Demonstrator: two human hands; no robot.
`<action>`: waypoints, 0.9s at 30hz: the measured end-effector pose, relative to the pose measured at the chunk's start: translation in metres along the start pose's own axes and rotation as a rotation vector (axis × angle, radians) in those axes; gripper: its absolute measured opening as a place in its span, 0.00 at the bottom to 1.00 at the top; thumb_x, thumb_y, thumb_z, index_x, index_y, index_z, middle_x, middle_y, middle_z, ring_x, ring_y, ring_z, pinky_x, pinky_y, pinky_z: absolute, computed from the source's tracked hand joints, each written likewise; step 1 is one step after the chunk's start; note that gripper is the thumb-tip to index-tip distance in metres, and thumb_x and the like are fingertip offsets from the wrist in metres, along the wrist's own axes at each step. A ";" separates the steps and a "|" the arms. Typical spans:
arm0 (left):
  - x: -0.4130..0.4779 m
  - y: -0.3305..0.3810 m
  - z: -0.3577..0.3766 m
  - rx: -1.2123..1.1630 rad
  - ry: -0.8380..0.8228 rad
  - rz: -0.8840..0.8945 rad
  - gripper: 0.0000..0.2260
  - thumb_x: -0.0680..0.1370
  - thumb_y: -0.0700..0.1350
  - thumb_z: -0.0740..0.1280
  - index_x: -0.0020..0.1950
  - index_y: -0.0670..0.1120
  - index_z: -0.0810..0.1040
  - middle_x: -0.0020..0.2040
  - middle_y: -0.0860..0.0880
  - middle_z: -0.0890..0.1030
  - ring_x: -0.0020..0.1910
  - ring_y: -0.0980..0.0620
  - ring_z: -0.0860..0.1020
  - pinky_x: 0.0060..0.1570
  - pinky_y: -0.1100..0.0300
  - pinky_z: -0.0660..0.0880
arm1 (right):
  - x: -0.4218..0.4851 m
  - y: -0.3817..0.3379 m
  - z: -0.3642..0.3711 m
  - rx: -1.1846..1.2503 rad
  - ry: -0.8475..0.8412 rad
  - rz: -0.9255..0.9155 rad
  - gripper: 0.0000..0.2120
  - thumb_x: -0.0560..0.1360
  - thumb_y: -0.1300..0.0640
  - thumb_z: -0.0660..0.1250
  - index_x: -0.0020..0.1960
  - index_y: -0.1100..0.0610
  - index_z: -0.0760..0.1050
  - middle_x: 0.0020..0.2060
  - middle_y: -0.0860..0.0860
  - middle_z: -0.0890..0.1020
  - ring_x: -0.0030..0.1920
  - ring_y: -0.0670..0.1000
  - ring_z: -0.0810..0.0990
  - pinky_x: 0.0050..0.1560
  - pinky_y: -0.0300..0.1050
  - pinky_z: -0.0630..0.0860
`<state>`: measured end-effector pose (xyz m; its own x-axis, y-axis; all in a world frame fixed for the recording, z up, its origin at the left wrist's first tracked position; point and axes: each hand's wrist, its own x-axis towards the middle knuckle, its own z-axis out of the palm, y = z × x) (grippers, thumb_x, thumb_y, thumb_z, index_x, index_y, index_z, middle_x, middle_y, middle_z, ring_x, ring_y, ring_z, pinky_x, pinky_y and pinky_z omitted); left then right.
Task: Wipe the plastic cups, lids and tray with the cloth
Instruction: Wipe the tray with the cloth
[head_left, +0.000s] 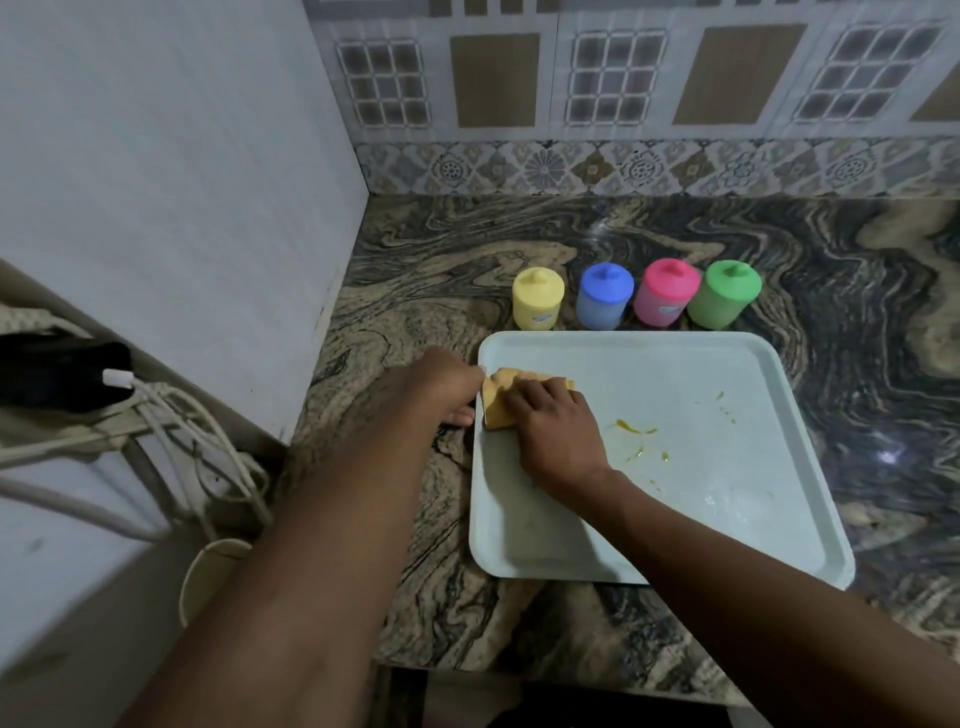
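A pale blue tray (727, 519) lies on the marbled counter, with yellow smears near its middle. My right hand (556, 431) presses a folded orange cloth (496, 402) flat on the tray's near-left corner. My left hand (441, 389) grips the tray's left rim beside the cloth. Behind the tray stand lidded plastic cups in a row: yellow (537, 299), blue (604, 296), pink (667, 293) and green (724, 294). Each cup has its lid on.
A white wall panel (182, 208) closes the left side of the counter (415, 291). Left of it, cables and a dark plug (67, 374) hang over a lower surface. Tiled wall runs along the back.
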<state>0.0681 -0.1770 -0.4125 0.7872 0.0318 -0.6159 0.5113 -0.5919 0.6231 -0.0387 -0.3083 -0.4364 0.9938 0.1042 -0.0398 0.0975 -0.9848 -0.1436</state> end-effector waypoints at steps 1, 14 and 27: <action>-0.002 0.001 0.000 0.010 0.002 0.004 0.14 0.80 0.48 0.68 0.57 0.39 0.78 0.44 0.40 0.83 0.34 0.45 0.84 0.34 0.51 0.84 | -0.001 0.000 -0.001 0.005 0.003 0.005 0.28 0.69 0.55 0.49 0.60 0.58 0.80 0.59 0.58 0.81 0.53 0.63 0.78 0.48 0.53 0.74; -0.003 -0.002 0.004 -0.003 -0.013 0.046 0.13 0.81 0.49 0.67 0.56 0.40 0.77 0.45 0.39 0.83 0.32 0.46 0.80 0.28 0.57 0.80 | -0.049 -0.010 0.000 0.002 0.033 -0.053 0.22 0.68 0.56 0.57 0.56 0.55 0.81 0.57 0.54 0.82 0.50 0.60 0.77 0.46 0.51 0.75; 0.000 -0.005 0.011 0.038 0.046 0.054 0.13 0.80 0.51 0.67 0.57 0.42 0.78 0.43 0.41 0.83 0.34 0.45 0.83 0.35 0.53 0.83 | -0.139 -0.012 -0.019 0.208 -0.150 -0.250 0.19 0.68 0.56 0.58 0.53 0.49 0.83 0.43 0.46 0.80 0.41 0.52 0.75 0.34 0.43 0.70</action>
<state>0.0620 -0.1827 -0.4206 0.8287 0.0356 -0.5585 0.4549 -0.6241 0.6353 -0.1766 -0.3131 -0.4101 0.9200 0.3730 -0.1202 0.3084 -0.8783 -0.3653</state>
